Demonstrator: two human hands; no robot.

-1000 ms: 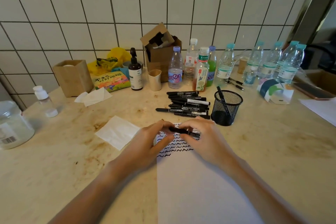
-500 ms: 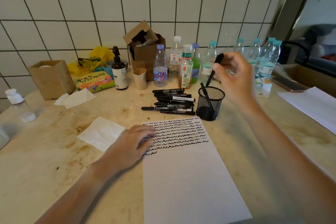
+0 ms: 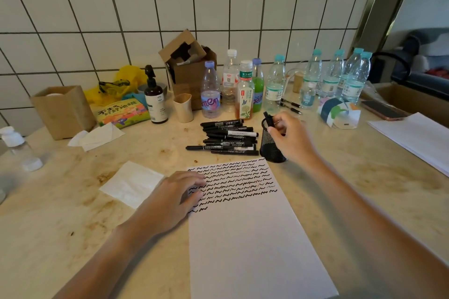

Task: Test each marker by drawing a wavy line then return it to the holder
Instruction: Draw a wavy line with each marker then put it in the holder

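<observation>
- While the counter (image 3: 60, 238) carries plenty of clutter along its back edge by the tiled wall, the work sits in the middle, and it looks less than half done.
- The sheet of paper (image 3: 247, 250) runs to the counter's front edge; rows of wavy lines fill only its top part, so many tests are made and much paper is bare.
- The pile of markers (image 3: 228, 138) lies just behind the paper's top edge, outside the holder, so by my judgement most are yet to be returned.
- The mesh holder (image 3: 271, 150) stands just beside the paper's top right corner.
- The right hand (image 3: 289, 136) hovers over the holder, fingers curled and pinching a marker (image 3: 268, 118) at its rim.
- The left hand (image 3: 175, 199) lies on the paper's left edge, fingers loosely extended, pressing it flat.
</observation>
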